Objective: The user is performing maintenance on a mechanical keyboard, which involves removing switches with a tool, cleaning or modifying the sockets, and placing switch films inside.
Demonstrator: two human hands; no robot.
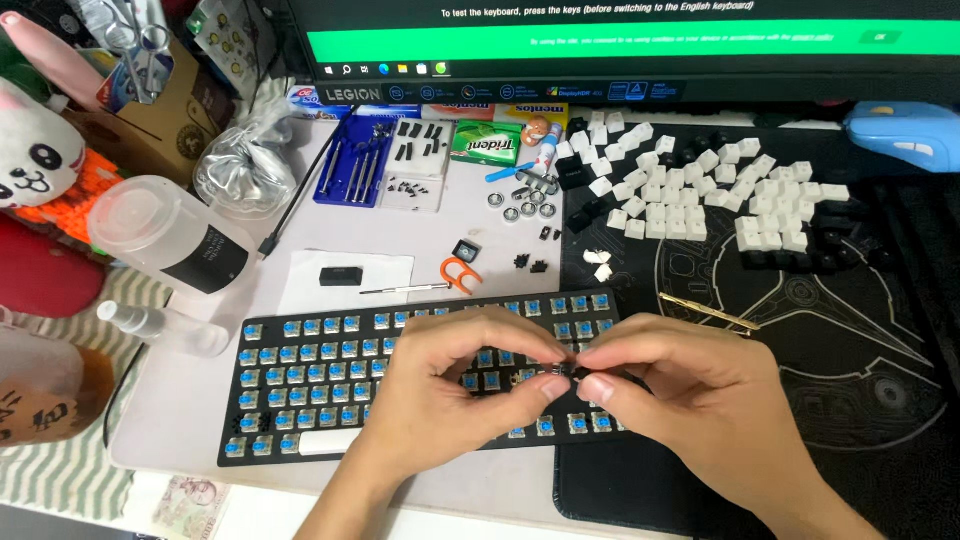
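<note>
My left hand (455, 390) and my right hand (680, 385) meet above the right half of a black keyboard (320, 375) whose keycaps are off, showing rows of blue switches. Both hands pinch one small dark part (570, 371), likely a switch, between thumbs and forefingers. The part is mostly hidden by the fingertips. A heap of white and black keycaps (700, 195) lies on the dark desk mat (850, 340) beyond my right hand.
An orange-handled puller tool (455, 275) and a thin metal tool (705, 312) lie behind the keyboard. A blue tool tray (355, 165), a clear parts box (418, 165), small metal rings (520, 200), a plastic bottle (165, 235) and a monitor (620, 50) stand further back.
</note>
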